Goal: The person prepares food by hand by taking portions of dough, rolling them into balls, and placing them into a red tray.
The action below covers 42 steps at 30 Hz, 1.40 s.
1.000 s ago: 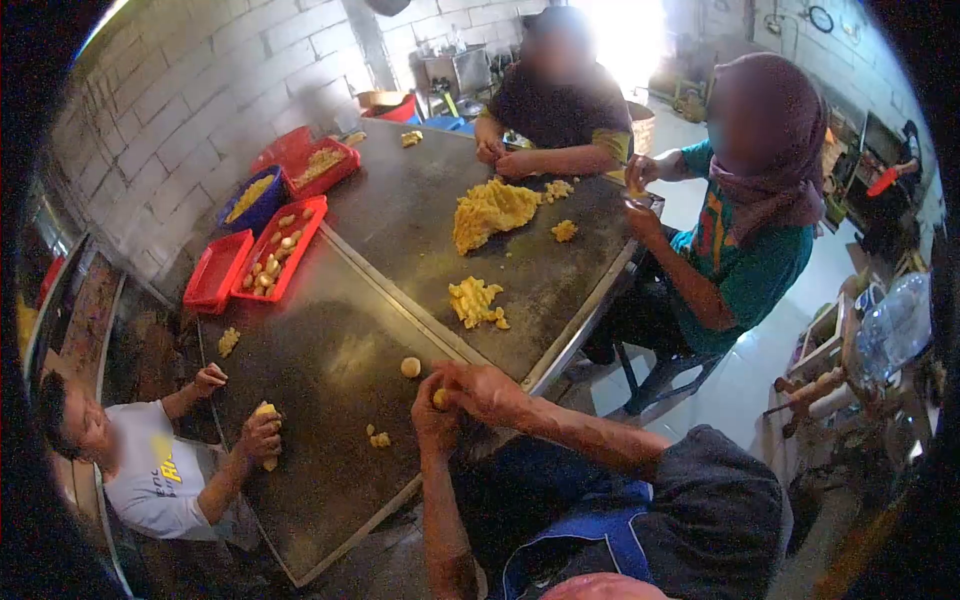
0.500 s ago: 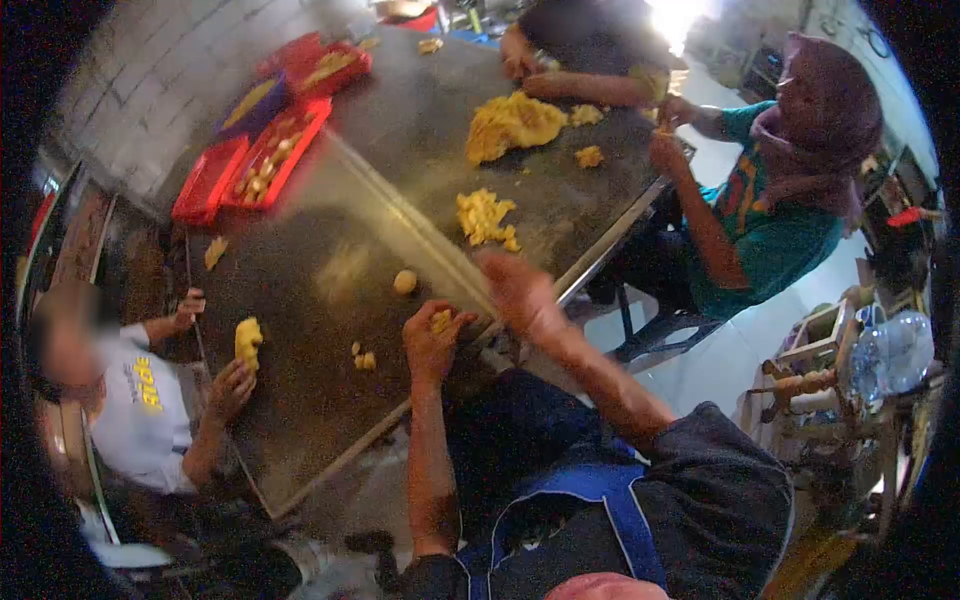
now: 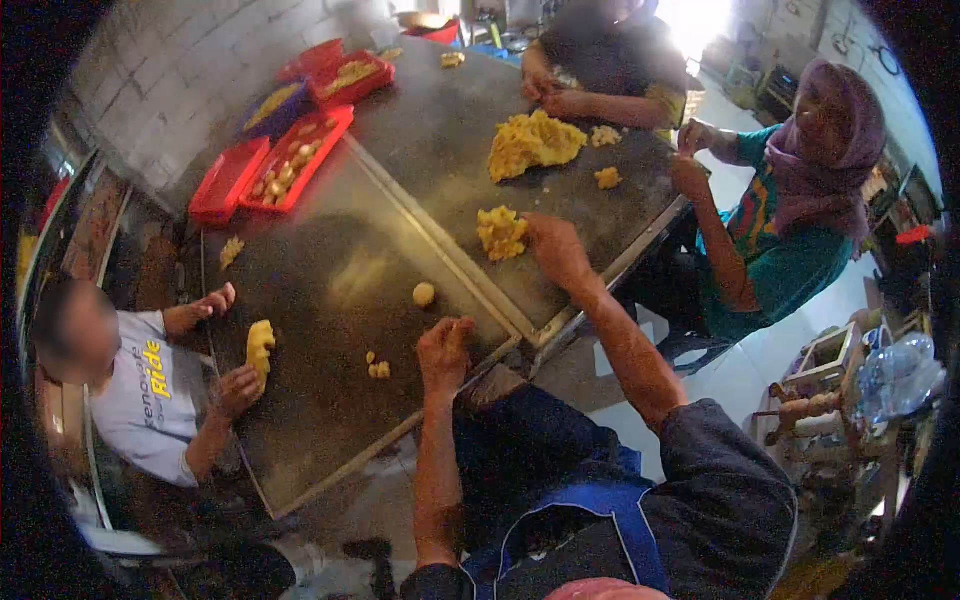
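Observation:
My left hand (image 3: 445, 352) is closed above the table's near edge. The bit of yellow dough seen in it a moment ago is now hidden by the fingers. My right hand (image 3: 560, 252) reaches forward to a lumpy pile of yellow dough (image 3: 500, 232), its fingertips pressed together at the pile's right edge. A round dough ball (image 3: 424, 294) lies on the table beyond my left hand. Several small dough bits (image 3: 378, 368) lie to the left of that hand.
The dark table (image 3: 320, 420) has a raised metal strip (image 3: 440, 240) across it. Red trays (image 3: 298, 165), one holding dough balls, stand far left. A larger dough mass (image 3: 537, 145) lies farther back. A co-worker at left holds a dough strip (image 3: 260, 350); two others sit far right.
My right hand has moved forward from beside my left hand to the dough pile. My left hand has closed, covering the dough in it. The view has shifted slightly.

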Available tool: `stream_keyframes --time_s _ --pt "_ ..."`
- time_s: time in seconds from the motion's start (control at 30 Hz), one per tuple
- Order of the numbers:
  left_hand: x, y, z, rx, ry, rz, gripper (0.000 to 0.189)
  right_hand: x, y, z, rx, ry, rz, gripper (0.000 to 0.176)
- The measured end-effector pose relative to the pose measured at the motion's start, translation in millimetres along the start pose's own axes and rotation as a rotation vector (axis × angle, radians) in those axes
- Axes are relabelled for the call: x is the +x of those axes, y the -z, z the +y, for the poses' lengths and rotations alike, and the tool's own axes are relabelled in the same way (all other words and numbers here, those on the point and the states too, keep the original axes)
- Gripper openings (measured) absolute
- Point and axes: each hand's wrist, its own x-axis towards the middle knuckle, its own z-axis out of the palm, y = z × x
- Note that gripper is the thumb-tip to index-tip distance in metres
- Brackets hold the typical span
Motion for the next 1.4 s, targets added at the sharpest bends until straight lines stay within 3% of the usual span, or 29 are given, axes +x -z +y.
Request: stream_keyframes --time_s 0.07,0.13,0.2,0.23,0.37,0.43,0.47,0.53,0.67,0.73,0.77,0.83,0.93,0.97,1.0,1.07,1.1,1.17,1.2,1.27,1.3,1.37,1.4 --pt "3.9 -4.9 0.6 0.056 -0.099 -0.016 0.032 2.4 -2.5 -17.5 -0.019 0.061 0.06 0.054" --pt "0.5 -6.0 15.0 -0.089 0.199 0.017 0.03 3.3 -11.8 -23.0 -0.033 0.121 0.104 0.063" --pt "2.0 -2.5 17.7 -0.186 0.183 -0.031 0.03 7.4 -35.6 -13.6 -0.108 0.07 0.122 0.071" --pt "-1.0 0.1 16.1 -0.282 0.182 -0.07 0.029 6.0 -28.8 -24.4 -0.077 -0.038 0.07 0.051" --pt "-4.8 -5.4 7.3 -0.239 0.13 -0.054 0.03 -13.8 -38.1 -11.2 -0.244 -0.007 -0.018 0.034" --pt "-2.2 -2.2 9.3 -0.203 0.238 -0.044 0.029 -24.9 -54.8 2.7 -0.322 0.118 0.112 0.019" --pt "-0.3 1.0 8.3 -0.197 0.226 -0.043 0.029 -28.0 -62.6 8.4 -0.319 0.123 0.124 0.019" --pt "-1.7 3.1 5.1 -0.101 0.095 -0.094 0.026 -37.7 -70.8 20.2 -0.323 0.451 0.442 0.023" --pt "-1.3 0.1 9.7 0.011 0.093 -0.145 0.027 -50.4 -34.9 5.9 -0.085 0.284 0.219 0.027" --pt "4.0 0.2 -18.2 0.159 -0.315 -0.125 0.044 -46.6 -36.8 3.7 0.165 0.186 0.304 0.041" --pt "5.5 -0.7 -19.6 0.16 -0.277 -0.097 0.054 -47.0 -36.5 -1.3 0.19 0.183 0.268 0.041" --pt "3.9 -0.1 -7.0 0.167 -0.175 -0.066 0.068 -52.5 -36.7 -26.9 -0.247 0.241 0.52 0.051" --pt "-2.3 3.6 13.5 0.219 -0.1 -0.007 0.072 -78.7 -48.4 -69.4 0.0 0.382 0.506 0.051" --pt "-1.3 4.5 12.4 0.259 -0.123 -0.002 0.072 -90.0 -51.5 -86.3 0.251 0.311 0.325 0.045" --pt "0.6 5.7 9.0 0.263 -0.114 0.013 0.072 -98.7 -54.6 -101.5 0.259 0.321 0.312 0.045" --pt "1.5 5.5 -2.3 -0.039 -0.155 -0.047 0.062 -113.2 -61.2 -124.5 0.479 0.212 0.088 0.052" --pt "0.8 4.2 -6.4 -0.037 -0.154 -0.043 0.062 -116.0 -67.5 -127.4 0.481 0.214 0.085 0.052" --pt "3.9 -0.4 -12.8 0.008 0.101 0.002 0.042 -118.7 -82.7 -124.7 0.191 0.277 0.156 0.048" --pt "5.5 -1.0 -25.1 0.006 0.088 -0.005 0.042 -121.4 -89.4 -122.1 0.184 0.277 0.17 0.048" --pt "7.8 -0.5 -55.5 0.308 -0.161 -0.122 0.028 -123.7 -94.0 -116.4 0.107 0.515 0.272 0.045" --pt "8.1 2.3 -49.2 0.356 -0.165 -0.149 0.024 -122.5 -84.5 -118.2 0.081 0.513 0.309 0.045" --pt "3.9 -1.4 -34.1 0.398 -0.201 -0.19 0.02 -122.3 -60.9 -127.2 0.683 0.004 -0.262 0.046" --pt "1.8 -4.9 -27.3 0.249 -0.143 -0.135 0.021 -118.4 -54.8 -127.3 0.675 0.005 -0.232 0.046"
